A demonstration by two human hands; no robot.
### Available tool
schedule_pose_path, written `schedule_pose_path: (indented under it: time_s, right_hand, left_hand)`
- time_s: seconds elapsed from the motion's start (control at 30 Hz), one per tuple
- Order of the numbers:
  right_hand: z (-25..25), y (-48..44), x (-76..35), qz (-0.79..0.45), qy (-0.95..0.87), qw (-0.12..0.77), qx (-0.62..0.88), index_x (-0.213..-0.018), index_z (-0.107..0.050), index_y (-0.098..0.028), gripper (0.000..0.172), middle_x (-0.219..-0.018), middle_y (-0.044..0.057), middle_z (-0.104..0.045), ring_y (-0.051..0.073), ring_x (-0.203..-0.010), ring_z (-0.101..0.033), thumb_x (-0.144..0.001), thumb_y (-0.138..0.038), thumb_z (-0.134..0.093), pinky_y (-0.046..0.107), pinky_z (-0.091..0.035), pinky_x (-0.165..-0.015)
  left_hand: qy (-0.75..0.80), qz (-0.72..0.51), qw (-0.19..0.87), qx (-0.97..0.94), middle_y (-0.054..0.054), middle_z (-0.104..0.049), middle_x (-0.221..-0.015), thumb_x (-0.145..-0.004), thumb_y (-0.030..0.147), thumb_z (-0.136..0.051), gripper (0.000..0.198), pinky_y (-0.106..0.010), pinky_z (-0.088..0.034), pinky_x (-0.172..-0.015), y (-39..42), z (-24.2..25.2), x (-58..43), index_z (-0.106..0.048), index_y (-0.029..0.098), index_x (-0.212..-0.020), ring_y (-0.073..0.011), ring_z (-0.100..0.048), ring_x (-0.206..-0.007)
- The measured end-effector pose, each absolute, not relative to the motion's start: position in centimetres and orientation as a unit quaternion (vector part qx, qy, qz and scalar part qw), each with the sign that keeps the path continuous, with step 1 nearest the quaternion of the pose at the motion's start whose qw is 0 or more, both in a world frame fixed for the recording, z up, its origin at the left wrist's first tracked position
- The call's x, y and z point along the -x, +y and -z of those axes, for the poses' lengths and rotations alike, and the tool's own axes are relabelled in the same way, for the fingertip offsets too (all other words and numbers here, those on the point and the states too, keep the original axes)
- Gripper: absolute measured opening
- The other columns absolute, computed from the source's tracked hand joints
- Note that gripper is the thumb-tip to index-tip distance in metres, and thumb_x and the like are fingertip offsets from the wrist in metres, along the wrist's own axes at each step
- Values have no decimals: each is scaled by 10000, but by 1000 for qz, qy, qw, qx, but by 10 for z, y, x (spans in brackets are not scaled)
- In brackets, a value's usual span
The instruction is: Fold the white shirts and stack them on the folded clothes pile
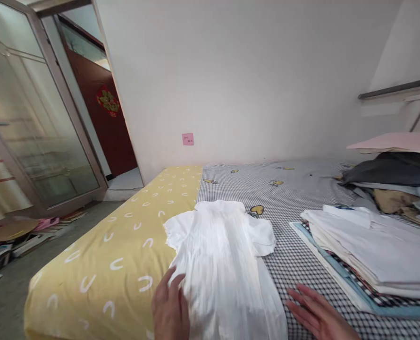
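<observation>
A white short-sleeved dress or long blouse [224, 264] lies spread flat on the bed, its collar toward the wall and its lower end cut off by the picture's edge. My left hand [172, 302] rests at the garment's left side, fingers apart and touching the cloth's edge. Just right of the garment, my right hand [316, 311] hovers over or lies on the checked sheet, fingers stretched out and holding nothing. Several folded clothes form a stack [369, 245] to the right, with a white shirt on top.
Yellow patterned cloth [125, 264] covers the bed's left part, and a checked sheet [252, 184] the right. Dark and brown clothes [397, 174] are heaped at the far right. A pink note [188, 139] sticks to the wall. Left stands an open glass door [50, 118].
</observation>
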State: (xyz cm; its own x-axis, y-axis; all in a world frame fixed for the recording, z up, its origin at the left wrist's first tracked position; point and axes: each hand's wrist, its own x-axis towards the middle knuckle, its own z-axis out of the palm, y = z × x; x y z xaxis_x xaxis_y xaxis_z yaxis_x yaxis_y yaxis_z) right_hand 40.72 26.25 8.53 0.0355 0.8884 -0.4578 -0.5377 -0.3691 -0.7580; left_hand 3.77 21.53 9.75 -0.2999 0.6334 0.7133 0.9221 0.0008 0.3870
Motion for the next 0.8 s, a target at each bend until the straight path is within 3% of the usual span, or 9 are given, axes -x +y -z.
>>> schedule_pose_path:
  time_s: [0.07, 0.13, 0.27, 0.37, 0.47, 0.53, 0.67, 0.8]
  right_hand:
    - [-110, 291, -393, -680, -181, 537, 464, -1279, -527, -226, 694, -1260, 137, -712, 299, -1073, -733, -678, -331, -859, 398, -619, -927]
    - [-126, 320, -380, -700, -167, 521, 458, -1299, -505, -198, 599, -1266, 188, -694, 283, -1066, -737, -790, -339, -787, 395, -600, -947]
    - [-133, 372, -360, -643, -250, 498, 525, -1442, -403, -171, 563, -1226, 181, -716, 232, -1064, -736, -971, -430, -573, 373, -609, -896]
    - [-130, 407, -348, -541, -329, 485, 603, -1522, -299, -173, 668, -1178, 151, -745, 247, -1011, -744, -967, -435, -563, 413, -624, -808]
    - [-133, 441, -353, -457, -379, 469, 654, -1439, -468, -134, 579, -1145, 153, -753, 277, -1000, -730, -928, -373, -596, 395, -598, -801]
    - [-138, 460, -367, -371, -419, 452, 695, -1387, -550, -155, 491, -1198, 150, -733, 296, -1095, -686, -942, -362, -552, 392, -555, -875]
    - [-136, 478, -401, -224, -476, 373, 764, -1379, -586, -202, 451, -1233, 161, -706, 341, -1186, -609, -955, -329, -495, 451, -448, -982]
    - [-118, 477, -405, -172, -494, 284, 803, -1399, -556, -190, 485, -1111, 185, -728, 363, -1061, -651, -956, -371, -477, 497, -465, -909]
  left_hand:
    - [-656, 363, 176, 637, -115, -550, -1500, -1002, 243, -344, 411, -480, -398, -1157, 250, -122, -58, -658, 233, -1268, -250, -470, -1422]
    - [-654, 300, 178, 672, -108, -445, -1597, -1019, 244, -334, 453, -504, -331, -1211, 284, -134, -71, -591, 239, -1392, -251, -369, -1500]
    - [-714, 139, 117, 676, -119, -444, -1586, -1018, 290, -374, 482, -588, -317, -1201, 324, -114, -70, -510, 259, -1479, -294, -394, -1484]
    - [-730, 105, 132, 662, -105, -411, -1598, -1017, 348, -378, 501, -608, -279, -1211, 330, -88, -60, -463, 278, -1506, -311, -366, -1496]
    - [-720, 129, 177, 659, -100, -419, -1593, -1011, 357, -366, 505, -612, -283, -1204, 329, -74, -56, -461, 295, -1503, -327, -372, -1492]
    - [-709, 146, 199, 660, -98, -443, -1580, -1009, 356, -356, 502, -609, -290, -1200, 330, -70, -55, -478, 295, -1492, -332, -389, -1483]
    - [-699, 154, 227, 660, -89, -452, -1576, -1012, 351, -328, 505, -611, -294, -1195, 332, -68, -54, -482, 290, -1488, -334, -404, -1473]
    - [-706, 129, 227, 658, -85, -460, -1569, -1005, 345, -337, 505, -608, -321, -1180, 333, -71, -54, -483, 295, -1486, -334, -420, -1464]
